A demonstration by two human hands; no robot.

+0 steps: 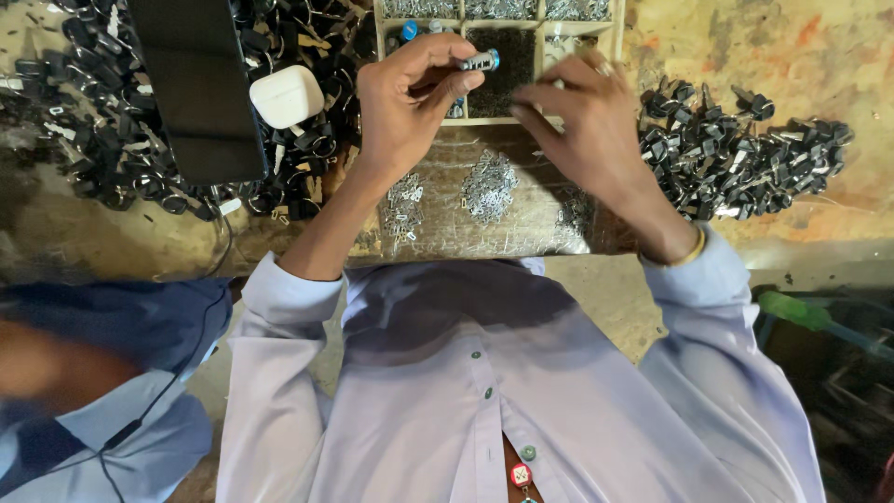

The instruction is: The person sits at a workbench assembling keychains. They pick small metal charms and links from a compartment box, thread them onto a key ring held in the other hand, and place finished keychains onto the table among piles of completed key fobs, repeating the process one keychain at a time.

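Observation:
My left hand point(405, 107) is raised over the workbench and pinches a small silver cylinder with a blue tip point(480, 61) between thumb and fingers. My right hand point(587, 121) is just to its right, fingers stretched and pressed together toward the cylinder; anything between them is hidden. Both hands hover at the near edge of a wooden compartment tray point(616, 37), over a compartment of tiny dark parts point(512, 51). Below the hands lie small heaps of silver metal pieces point(489, 186).
Piles of black key-like parts lie at the right point(745, 149) and left point(93, 112). A black phone point(196, 84) and a white earbud case point(287, 96) rest on the left pile. Another person's blue sleeve point(112, 373) is at lower left; a green handle point(801, 315) lies at right.

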